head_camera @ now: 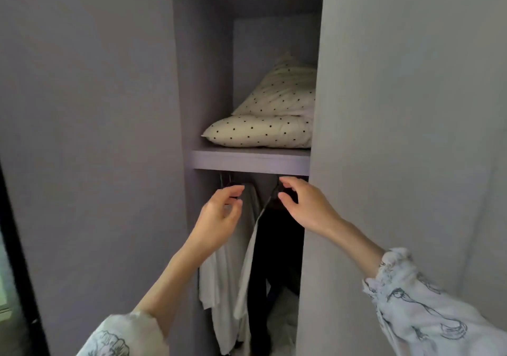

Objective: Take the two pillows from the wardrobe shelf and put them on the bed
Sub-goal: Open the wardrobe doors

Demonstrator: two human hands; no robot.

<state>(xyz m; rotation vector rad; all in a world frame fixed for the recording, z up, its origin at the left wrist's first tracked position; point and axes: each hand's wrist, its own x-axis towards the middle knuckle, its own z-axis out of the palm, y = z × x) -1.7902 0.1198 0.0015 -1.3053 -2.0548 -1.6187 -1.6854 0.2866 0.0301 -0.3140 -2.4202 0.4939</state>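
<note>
Two hands raised just below wardrobe shelf (251, 158). Left hand (219, 218): fingers loosely curled, empty, in front of white garment (219, 273). Right hand (304, 204): fingers spread, empty. Lower pillow (260, 132) flat on shelf; upper pillow (282, 92) leaning on it, both untouched.

I saw loose white sleeves printed with dark line drawings on both arms, the right sleeve (428, 300) gathered into a ruffled cuff, forearms bare below.
</note>
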